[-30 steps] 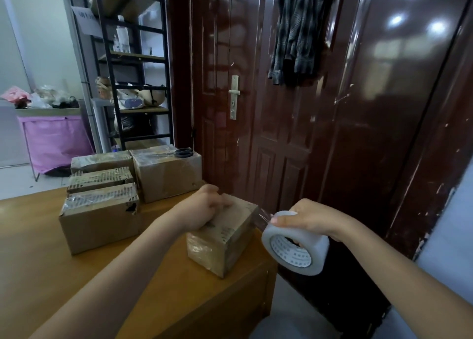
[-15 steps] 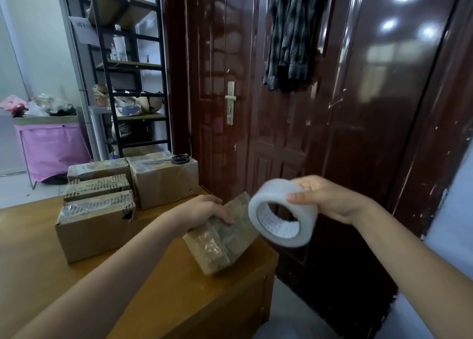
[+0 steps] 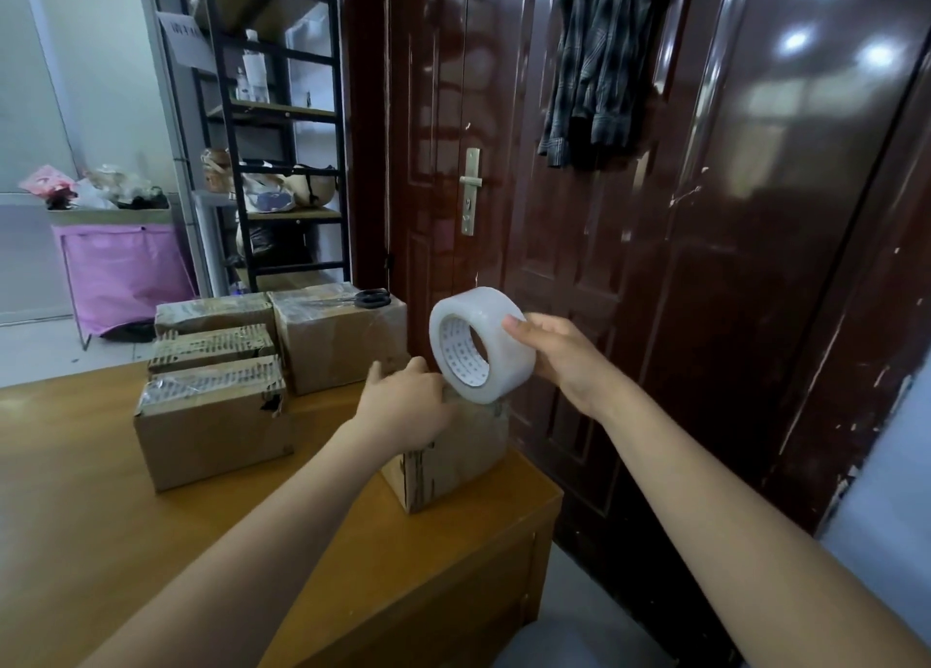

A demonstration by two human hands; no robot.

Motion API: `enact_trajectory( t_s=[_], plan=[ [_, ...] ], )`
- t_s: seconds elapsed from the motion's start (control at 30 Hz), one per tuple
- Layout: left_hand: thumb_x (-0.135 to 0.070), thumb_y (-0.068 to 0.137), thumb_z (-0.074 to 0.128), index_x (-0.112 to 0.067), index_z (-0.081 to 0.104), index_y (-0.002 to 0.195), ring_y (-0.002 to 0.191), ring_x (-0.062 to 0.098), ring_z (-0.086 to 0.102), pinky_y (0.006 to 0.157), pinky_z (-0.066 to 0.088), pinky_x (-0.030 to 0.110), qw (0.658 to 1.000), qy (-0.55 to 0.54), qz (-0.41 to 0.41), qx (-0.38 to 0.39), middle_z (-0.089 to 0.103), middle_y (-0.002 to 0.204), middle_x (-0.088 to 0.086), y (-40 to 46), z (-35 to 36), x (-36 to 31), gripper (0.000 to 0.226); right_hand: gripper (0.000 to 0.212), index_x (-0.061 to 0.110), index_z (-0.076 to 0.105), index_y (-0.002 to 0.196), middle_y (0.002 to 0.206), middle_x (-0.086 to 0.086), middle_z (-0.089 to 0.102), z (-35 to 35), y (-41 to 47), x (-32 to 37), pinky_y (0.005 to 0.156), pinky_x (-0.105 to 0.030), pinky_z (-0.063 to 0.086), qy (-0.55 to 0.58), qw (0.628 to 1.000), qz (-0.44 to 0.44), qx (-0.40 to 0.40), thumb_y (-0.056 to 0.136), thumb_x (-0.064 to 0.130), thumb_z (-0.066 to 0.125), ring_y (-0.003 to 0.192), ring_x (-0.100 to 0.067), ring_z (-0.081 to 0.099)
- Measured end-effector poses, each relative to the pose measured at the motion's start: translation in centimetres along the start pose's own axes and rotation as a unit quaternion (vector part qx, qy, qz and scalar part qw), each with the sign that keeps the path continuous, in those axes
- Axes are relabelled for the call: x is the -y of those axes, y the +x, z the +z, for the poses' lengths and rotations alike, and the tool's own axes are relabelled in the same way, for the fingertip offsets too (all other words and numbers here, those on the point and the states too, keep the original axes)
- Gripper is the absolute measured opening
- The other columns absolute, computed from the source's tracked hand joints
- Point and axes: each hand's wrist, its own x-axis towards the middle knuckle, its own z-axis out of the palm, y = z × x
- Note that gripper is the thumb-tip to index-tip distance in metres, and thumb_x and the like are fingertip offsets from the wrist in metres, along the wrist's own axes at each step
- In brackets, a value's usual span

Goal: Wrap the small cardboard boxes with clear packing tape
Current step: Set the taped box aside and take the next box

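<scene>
— On the worktop (image 3: 90, 491), what differs from a second ago?
— The box (image 3: 453, 453) stands squarer near the right corner, and the tape roll (image 3: 481, 345) has risen above it.
— The grips?
— Left hand (image 3: 408, 405) curls over the box's top; right hand (image 3: 559, 355) clasps the roll's rim.
— The box?
— Brown, scuffed, glossy.

I see matt brown cardboard boxes (image 3: 211, 420), a glossy translucent plastic tape roll (image 3: 481, 345), a smooth wooden table (image 3: 75, 491), and a shiny lacquered door (image 3: 730, 264).
</scene>
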Motion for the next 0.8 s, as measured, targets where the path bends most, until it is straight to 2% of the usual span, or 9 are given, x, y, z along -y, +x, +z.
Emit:
enact_trajectory(
  t_s=[0.07,0.13,0.23,0.4,0.47,0.57,0.63,0.73,0.8],
  plan=[
    [-0.063,0.094,0.039,-0.018,0.042,0.139,0.115,0.024,0.048,0.105,0.039,0.046,0.999,-0.032,-0.017,0.02,0.042,0.126,0.007,-0.3,0.4,-0.3,0.063,0.038,0.017,0.069,0.108,0.115,-0.012,0.069,0.4,-0.4,-1.6,0.095,-0.037,0.049,0.047,0.999,0.009,-0.001,0.085,0.046,0.063,0.109,-0.026,0.064],
    [-0.07,0.085,0.049,-0.017,0.034,0.144,0.125,0.026,0.045,0.107,0.039,0.043,0.999,-0.01,-0.026,-0.022,0.038,0.137,0.007,-0.4,1.4,-0.5,0.081,0.038,0.015,0.067,0.112,0.115,-0.01,0.068,1.0,-1.0,-2.6,0.096,-0.035,0.049,0.098,0.995,0.012,-0.01,0.088,0.044,0.062,0.111,-0.025,0.062],
    [-0.069,0.085,0.052,-0.019,0.034,0.144,0.133,0.025,0.038,0.111,0.031,0.044,0.996,-0.003,-0.043,-0.076,0.035,0.143,0.006,-0.1,2.7,-0.5,0.08,0.038,0.014,0.068,0.107,0.11,-0.01,0.069,1.5,-1.4,-2.5,0.096,-0.036,0.049,0.118,0.992,0.002,-0.041,0.085,0.044,0.059,0.108,-0.027,0.063],
    [-0.07,0.084,0.052,-0.018,0.033,0.145,0.133,0.025,0.039,0.111,0.033,0.043,0.995,-0.002,-0.06,-0.085,0.035,0.144,0.005,0.0,2.9,-0.6,0.082,0.046,0.013,0.068,0.105,0.113,-0.012,0.068,1.9,-2.4,-0.4,0.098,-0.038,0.049,0.051,0.998,0.002,-0.041,0.084,0.053,0.061,0.109,-0.026,0.063],
    [-0.069,0.085,0.051,-0.017,0.034,0.146,0.13,0.024,0.042,0.109,0.035,0.042,0.994,0.001,-0.062,-0.092,0.036,0.142,0.005,0.0,3.0,-0.6,0.082,0.044,0.012,0.069,0.099,0.098,-0.006,0.071,1.0,-3.9,0.1,0.083,-0.028,0.053,0.055,0.998,-0.003,-0.04,0.08,0.05,0.055,0.096,-0.019,0.067],
    [-0.069,0.086,0.049,-0.015,0.037,0.143,0.125,0.024,0.045,0.105,0.037,0.041,0.993,0.007,-0.063,-0.098,0.038,0.138,0.006,-0.1,2.9,-0.7,0.079,0.036,0.012,0.069,0.082,0.067,0.005,0.069,-1.4,-7.3,0.1,0.059,-0.015,0.046,0.044,0.999,0.011,-0.028,0.08,0.044,0.054,0.063,-0.005,0.065],
    [-0.07,0.085,0.049,-0.014,0.038,0.141,0.124,0.025,0.047,0.103,0.038,0.04,0.993,0.014,-0.066,-0.095,0.039,0.136,0.007,-0.1,2.8,-0.8,0.079,0.038,0.01,0.073,0.076,0.066,0.002,0.069,-3.1,-9.7,-0.4,0.058,-0.016,0.046,0.013,0.999,0.042,0.017,0.083,0.047,0.065,0.06,-0.007,0.064],
    [-0.072,0.084,0.048,-0.014,0.037,0.142,0.125,0.026,0.046,0.102,0.039,0.041,0.993,0.019,-0.066,-0.094,0.038,0.137,0.007,0.0,2.8,-0.8,0.082,0.065,0.001,0.072,0.08,0.067,-0.003,0.064,-4.9,-12.0,-0.7,0.058,-0.017,0.043,-0.072,0.989,0.118,0.053,0.078,0.065,0.065,0.06,-0.011,0.059],
    [-0.071,0.084,0.048,-0.014,0.037,0.142,0.124,0.026,0.047,0.101,0.04,0.041,0.993,0.02,-0.065,-0.1,0.038,0.136,0.007,0.1,2.9,-0.8,0.082,0.059,0.004,0.071,0.081,0.066,-0.003,0.061,-5.3,-12.3,-0.9,0.057,-0.017,0.043,-0.131,0.973,0.182,0.061,0.086,0.061,0.06,0.06,-0.011,0.057]
  ],
)
